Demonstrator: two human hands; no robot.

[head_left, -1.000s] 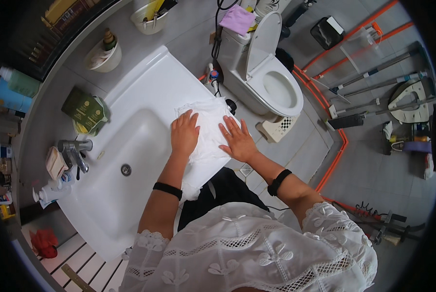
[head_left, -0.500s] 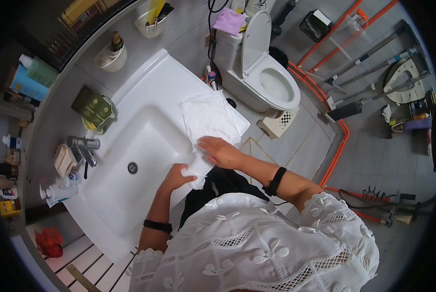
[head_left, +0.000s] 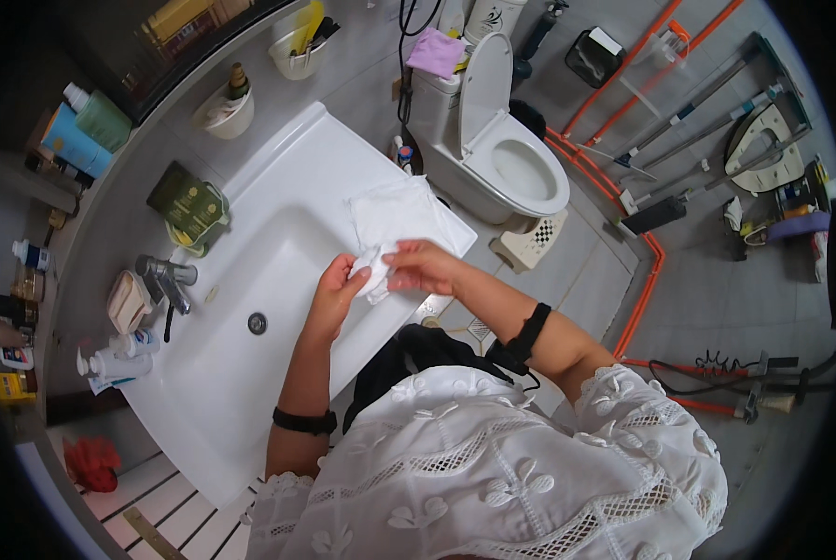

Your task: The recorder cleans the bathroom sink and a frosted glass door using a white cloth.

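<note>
A white cloth lies partly spread on the right ledge of the white sink. Its near end is gathered into a bunch over the sink's front edge. My left hand is closed round the left side of that bunch, thumb on top. From the right, my right hand holds the bunch with bent fingers; their tips are slightly blurred and partly hidden by the cloth.
A faucet stands at the sink's left, with pump bottles and a green pack near it. Beyond the ledge are a toilet with its lid raised and a beige stool. Mops hang on the right wall.
Both hands have moved away from my body, up over the ledge, with the bunched end of the cloth. The right hand's fingers have gone from lying across the cloth to gripping the bunch.
</note>
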